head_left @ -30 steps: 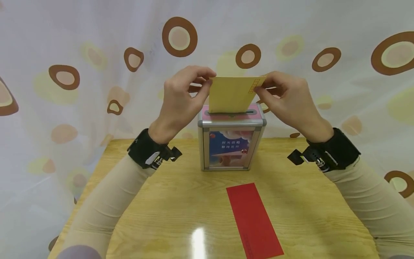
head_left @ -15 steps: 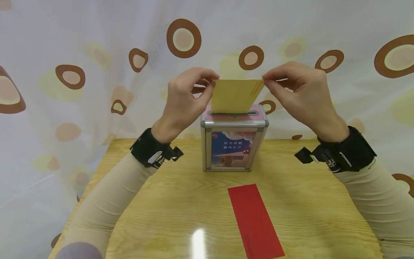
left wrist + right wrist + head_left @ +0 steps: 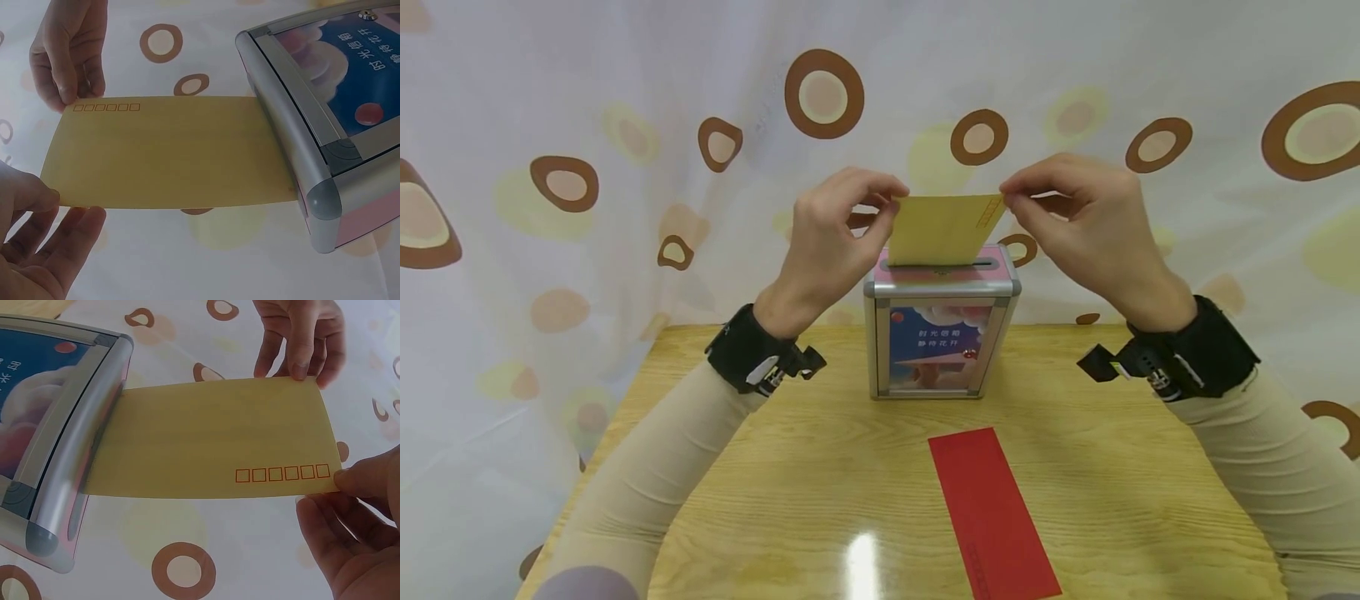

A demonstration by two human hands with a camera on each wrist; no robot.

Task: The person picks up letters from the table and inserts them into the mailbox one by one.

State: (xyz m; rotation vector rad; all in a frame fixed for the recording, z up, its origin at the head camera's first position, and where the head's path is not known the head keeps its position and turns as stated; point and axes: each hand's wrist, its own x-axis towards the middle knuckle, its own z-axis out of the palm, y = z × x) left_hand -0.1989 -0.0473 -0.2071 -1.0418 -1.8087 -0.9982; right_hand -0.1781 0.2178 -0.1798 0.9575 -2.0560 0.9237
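Note:
A yellow envelope (image 3: 942,229) with a row of small red squares stands upright over the slot in the pink top of a silver-framed letter box (image 3: 936,346). Its lower edge meets the slot; how deep it reaches inside is hidden. My left hand (image 3: 842,233) pinches the upper left corner between thumb and fingers. At the upper right corner, beside the printed squares (image 3: 282,473), my right hand (image 3: 1093,225) pinches the paper. Both wrist views show the envelope (image 3: 169,153) flat and stretched between the hands and the box.
A red envelope (image 3: 995,512) lies on the wooden table (image 3: 805,492) in front of the box. Behind the table hangs a pale cloth (image 3: 880,50) with brown ring patterns. The box stands near the table's back edge.
The envelope's top edge has come down a little closer to the box. My right hand has shifted its pinch outward to the upper right corner. The left hand keeps its corner.

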